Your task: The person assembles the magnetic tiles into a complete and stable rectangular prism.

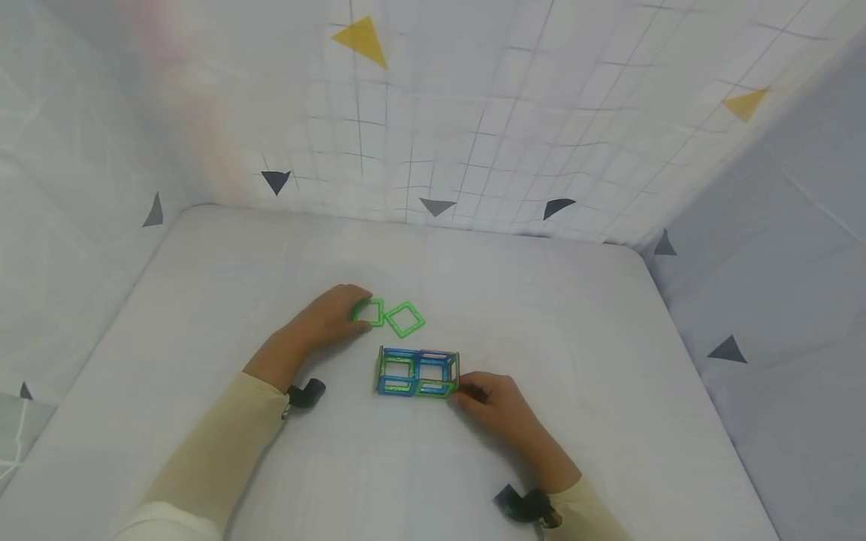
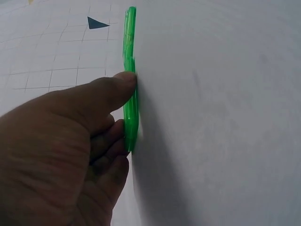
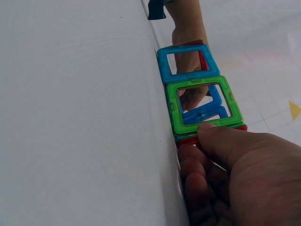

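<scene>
My left hand [image 1: 331, 314] pinches a green square magnetic tile [image 1: 381, 312] between thumb and fingers. In the left wrist view that tile [image 2: 131, 110] appears edge-on, upright in the picture. A second green square tile [image 1: 395, 327] lies turned like a diamond, its corner at the held tile's right side. Nearer to me stands a low box of magnetic tiles [image 1: 416, 368], two squares long, in blue, green and red. My right hand [image 1: 497, 406] holds its right end. The right wrist view shows the thumb on the lower edge of its green panel [image 3: 175, 110], beside a blue panel [image 3: 164, 66].
The pieces are on a white tabletop [image 1: 575, 323]. Behind it rises a white backdrop [image 1: 460, 113] with grid lines and triangles. Grey-white side walls [image 1: 778, 248] flank the table. Dark wrist cameras [image 1: 307, 393] sit on both wrists, close over the table.
</scene>
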`<state>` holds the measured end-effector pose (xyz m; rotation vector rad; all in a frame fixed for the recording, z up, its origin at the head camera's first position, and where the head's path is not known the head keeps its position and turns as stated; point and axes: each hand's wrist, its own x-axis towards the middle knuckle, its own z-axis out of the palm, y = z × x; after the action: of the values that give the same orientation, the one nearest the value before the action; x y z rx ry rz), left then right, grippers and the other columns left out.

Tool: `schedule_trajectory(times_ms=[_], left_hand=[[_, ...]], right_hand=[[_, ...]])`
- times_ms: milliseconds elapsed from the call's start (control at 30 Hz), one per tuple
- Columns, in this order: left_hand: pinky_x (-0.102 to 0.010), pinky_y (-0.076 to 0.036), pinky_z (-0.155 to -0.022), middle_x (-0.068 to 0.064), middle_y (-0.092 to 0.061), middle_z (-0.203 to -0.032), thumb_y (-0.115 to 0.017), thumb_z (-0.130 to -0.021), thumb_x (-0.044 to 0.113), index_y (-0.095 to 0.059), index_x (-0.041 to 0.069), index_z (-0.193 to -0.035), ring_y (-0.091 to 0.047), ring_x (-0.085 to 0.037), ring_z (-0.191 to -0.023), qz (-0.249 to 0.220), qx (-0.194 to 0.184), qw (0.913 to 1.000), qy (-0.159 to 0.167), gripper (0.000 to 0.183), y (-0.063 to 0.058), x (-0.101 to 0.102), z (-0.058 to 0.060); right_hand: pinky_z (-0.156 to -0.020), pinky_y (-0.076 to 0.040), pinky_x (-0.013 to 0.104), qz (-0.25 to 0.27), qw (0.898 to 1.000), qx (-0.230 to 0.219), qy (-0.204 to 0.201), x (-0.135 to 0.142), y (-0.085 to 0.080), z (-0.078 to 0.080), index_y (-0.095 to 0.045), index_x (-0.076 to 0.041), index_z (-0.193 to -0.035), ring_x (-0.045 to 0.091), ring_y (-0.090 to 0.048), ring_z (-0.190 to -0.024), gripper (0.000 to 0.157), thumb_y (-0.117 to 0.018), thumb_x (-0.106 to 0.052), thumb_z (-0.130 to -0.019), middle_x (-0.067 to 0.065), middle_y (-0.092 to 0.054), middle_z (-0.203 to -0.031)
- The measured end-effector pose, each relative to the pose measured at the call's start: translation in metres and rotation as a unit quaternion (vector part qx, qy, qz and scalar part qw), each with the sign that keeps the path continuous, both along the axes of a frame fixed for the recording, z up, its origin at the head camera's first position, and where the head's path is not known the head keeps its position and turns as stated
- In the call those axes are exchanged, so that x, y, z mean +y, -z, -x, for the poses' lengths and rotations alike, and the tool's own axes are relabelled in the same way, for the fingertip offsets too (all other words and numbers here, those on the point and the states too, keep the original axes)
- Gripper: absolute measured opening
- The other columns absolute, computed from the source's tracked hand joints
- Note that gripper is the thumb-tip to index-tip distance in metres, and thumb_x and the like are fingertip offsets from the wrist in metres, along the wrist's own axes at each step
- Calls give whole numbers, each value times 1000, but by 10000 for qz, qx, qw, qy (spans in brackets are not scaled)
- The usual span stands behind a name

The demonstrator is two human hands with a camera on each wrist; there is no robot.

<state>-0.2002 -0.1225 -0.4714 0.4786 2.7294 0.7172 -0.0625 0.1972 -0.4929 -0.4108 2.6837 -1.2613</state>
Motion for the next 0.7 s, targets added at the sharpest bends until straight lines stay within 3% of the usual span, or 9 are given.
schedule_trajectory(times_ms=[367, 700], left_hand=[[-46, -36, -116, -10, -57, -140, -81, -83, 33, -55, 7, -139, -47, -30, -135, -320, 45, 9993, -173, 66, -4, -3, -3], [-46, -41, -113, -7, -60, -136, -81, -83, 38, -58, 10, -135, -51, -27, -132, -318, 118, 9994, -80, 64, -20, -2, -11]], right_hand=[[-70, -55, 22, 62, 10000, -28, 17, 0, 1, 0, -75, -21, -106, 8, -60, -78, 18, -76, -26, -89, -14, -72, -95], [-73, -55, 22, 48, 9999, -123, 24, -2, -5, -1, -75, -22, -107, 9, -61, -80, 18, -76, -26, -89, -14, -72, -96]])
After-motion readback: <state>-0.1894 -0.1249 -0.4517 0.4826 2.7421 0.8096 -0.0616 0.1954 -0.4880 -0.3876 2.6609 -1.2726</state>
